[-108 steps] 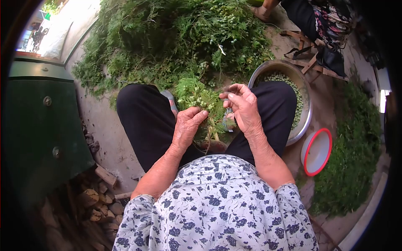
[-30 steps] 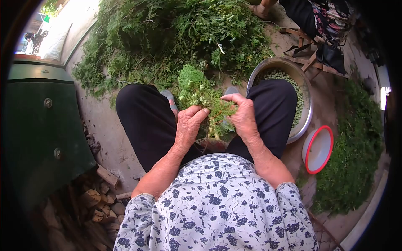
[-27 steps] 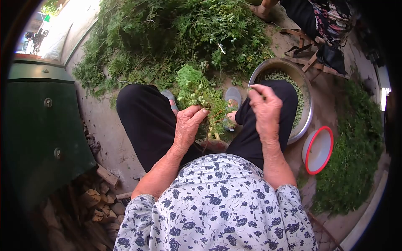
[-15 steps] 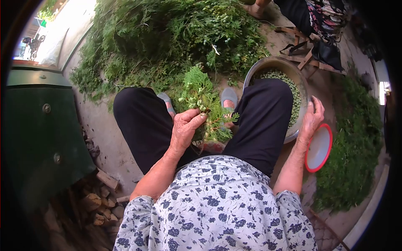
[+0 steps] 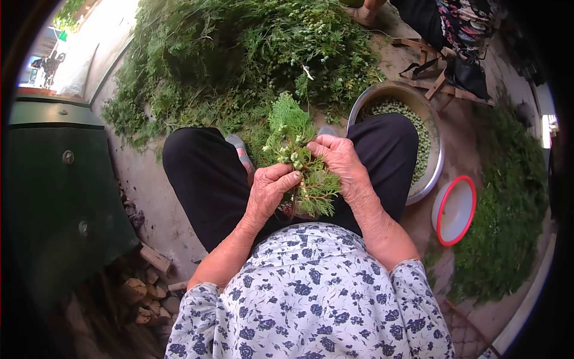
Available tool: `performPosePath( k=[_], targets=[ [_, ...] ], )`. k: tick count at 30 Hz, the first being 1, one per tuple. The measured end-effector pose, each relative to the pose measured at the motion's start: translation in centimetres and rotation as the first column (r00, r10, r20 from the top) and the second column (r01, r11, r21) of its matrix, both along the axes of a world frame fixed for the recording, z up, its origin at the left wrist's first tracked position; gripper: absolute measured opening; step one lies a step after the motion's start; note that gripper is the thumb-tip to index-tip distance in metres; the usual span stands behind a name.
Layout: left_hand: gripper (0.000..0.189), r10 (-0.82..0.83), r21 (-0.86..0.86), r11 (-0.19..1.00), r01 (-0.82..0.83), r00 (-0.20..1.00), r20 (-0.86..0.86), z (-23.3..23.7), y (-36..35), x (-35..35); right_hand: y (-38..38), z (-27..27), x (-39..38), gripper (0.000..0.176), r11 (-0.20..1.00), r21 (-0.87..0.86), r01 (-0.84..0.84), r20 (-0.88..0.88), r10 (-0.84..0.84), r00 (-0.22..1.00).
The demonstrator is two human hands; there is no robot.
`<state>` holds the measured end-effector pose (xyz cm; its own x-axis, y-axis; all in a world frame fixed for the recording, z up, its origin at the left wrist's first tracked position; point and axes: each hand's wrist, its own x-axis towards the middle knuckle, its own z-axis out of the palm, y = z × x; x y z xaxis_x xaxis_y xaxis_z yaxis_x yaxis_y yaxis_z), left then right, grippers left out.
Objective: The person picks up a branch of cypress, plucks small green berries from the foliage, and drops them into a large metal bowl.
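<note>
Between my knees is a green sprig point(image 5: 290, 122) with pale green cones point(image 5: 294, 157) near its middle. My left hand point(image 5: 270, 188) pinches the sprig just below the cones. On the other side, my right hand point(image 5: 342, 160) has its fingers closed at the sprig, beside the cones; what exactly its fingertips hold is too small to tell. A large metal bowl point(image 5: 435, 161) with many green cones in it stands beyond my right knee, which hides part of it.
A big heap of green branches point(image 5: 239, 60) lies ahead. At the right are a red-rimmed basin point(image 5: 457, 212) and more greenery point(image 5: 502, 221). A wooden stool point(image 5: 439, 90) and another person's foot point(image 5: 363, 17) show at the top right. Firewood point(image 5: 134, 290) and a green cabinet point(image 5: 63, 185) stand left.
My right hand has moved left from the bowl's right rim to the sprig and closed its fingers there. My left hand still holds the sprig, nearly in the same place.
</note>
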<state>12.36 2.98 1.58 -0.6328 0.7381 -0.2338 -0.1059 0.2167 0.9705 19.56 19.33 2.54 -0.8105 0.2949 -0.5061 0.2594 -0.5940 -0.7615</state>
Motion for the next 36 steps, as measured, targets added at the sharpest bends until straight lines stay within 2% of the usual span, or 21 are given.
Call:
performPosePath(
  k=[1,3,4,6,7,9,10,12,16,17,18,19,21,22,23,24,25,26,29,31,36],
  targets=[
    [0.024,-0.02,-0.027,0.999,0.02,1.0,0.004,0.1,-0.1,-0.3,0.1,-0.3,0.0,0.014,1.0,0.003,-0.005,0.002,0.005,1.0],
    [0.024,-0.036,-0.054,0.998,0.036,0.999,0.01,0.2,-0.2,-0.3,0.2,-1.3,0.1,0.014,0.964,0.239,0.114,0.004,-0.118,0.993],
    [0.025,-0.019,-0.042,0.999,0.02,1.0,0.002,0.2,0.0,0.0,0.1,-1.5,0.1,0.014,0.964,0.241,0.11,0.004,-0.114,0.993],
    [0.025,-0.004,-0.03,1.0,0.003,1.0,-0.006,0.4,0.3,0.3,0.0,-1.8,0.1,0.015,0.768,0.61,0.192,-0.101,-0.165,0.981],
    [0.025,-0.016,-0.01,1.0,0.017,1.0,0.009,0.5,0.4,0.3,-0.1,-1.9,0.0,0.015,0.768,0.611,0.192,-0.101,-0.165,0.981],
    [0.025,-0.032,0.01,0.999,0.032,0.999,0.023,0.6,0.5,0.1,-0.2,-2.0,0.0,0.019,0.65,0.732,0.205,-0.123,-0.171,0.978],
    [0.025,-0.056,0.036,0.998,0.055,0.998,0.006,0.5,0.5,-0.1,-0.2,-1.9,0.0,0.019,0.649,0.732,0.206,-0.123,-0.171,0.978],
    [0.025,-0.08,0.061,0.995,0.081,0.997,-0.013,0.6,0.4,-0.3,-0.2,-1.6,0.0,0.02,0.904,0.333,0.267,-0.084,-0.253,0.964],
    [0.025,-0.099,0.062,0.993,0.101,0.995,-0.026,0.5,0.3,-0.2,-0.4,-1.9,0.5,0.019,0.926,0.267,0.266,-0.09,-0.251,0.964],
    [0.026,-0.101,0.076,0.992,0.103,0.994,-0.032,0.4,0.3,-0.1,-0.3,-1.4,0.6,0.016,0.685,0.681,0.258,-0.172,-0.192,0.966],
    [0.026,-0.102,0.076,0.992,0.104,0.994,-0.032,0.3,0.1,-0.1,-0.1,-1.0,0.8,0.014,0.276,0.931,0.237,-0.217,-0.102,0.971],
    [0.026,-0.086,0.093,0.992,0.089,0.996,-0.038,0.1,-0.1,-0.1,0.6,-0.9,1.0,0.014,0.276,0.931,0.238,-0.218,-0.102,0.971],
    [0.027,-0.07,0.11,0.991,0.074,0.997,-0.045,-0.2,-0.5,-0.4,2.4,-0.6,1.2,0.01,0.513,0.808,0.29,-0.129,-0.326,0.936],
    [0.028,-0.059,0.114,0.992,0.06,0.998,-0.016,-0.3,-0.7,-0.5,3.0,-0.2,1.3,0.009,0.69,0.642,0.335,-0.133,-0.33,0.935],
    [0.028,-0.048,0.115,0.992,0.046,0.999,0.014,-0.4,-0.9,-0.6,2.8,-0.5,1.3,0.009,0.692,0.64,0.334,-0.131,-0.33,0.935],
    [0.028,-0.028,0.119,0.993,0.024,0.999,0.03,-0.3,-0.8,-0.5,2.6,-0.9,1.2,0.01,0.857,0.412,0.309,-0.143,-0.274,0.951],
    [0.028,-0.028,0.119,0.993,0.024,0.999,0.03,-0.2,-0.6,-0.4,2.5,-1.1,1.2,0.011,0.956,0.154,0.249,-0.169,-0.223,0.96],
    [0.025,-0.022,0.135,0.991,0.016,0.999,0.047,-0.1,-0.4,-0.3,2.0,-1.1,1.4,0.016,0.995,0.017,0.1,-0.095,-0.098,0.991],
    [0.021,-0.018,0.177,0.984,0.015,1.0,0.02,0.0,-0.1,-0.2,-0.9,-2.6,1.2,0.028,0.972,-0.232,-0.03,-0.181,-0.013,0.983],
    [0.021,-0.02,0.199,0.98,0.024,1.0,-0.02,0.0,-0.1,-0.2,-1.4,-1.5,1.2,0.029,0.969,-0.229,-0.091,-0.198,0.045,0.979],
    [0.021,0.035,0.19,0.98,-0.049,0.996,0.077,0.2,0.2,0.3,-0.9,-1.5,1.3,0.029,0.973,-0.117,-0.199,-0.193,0.175,0.966]
  ],
)
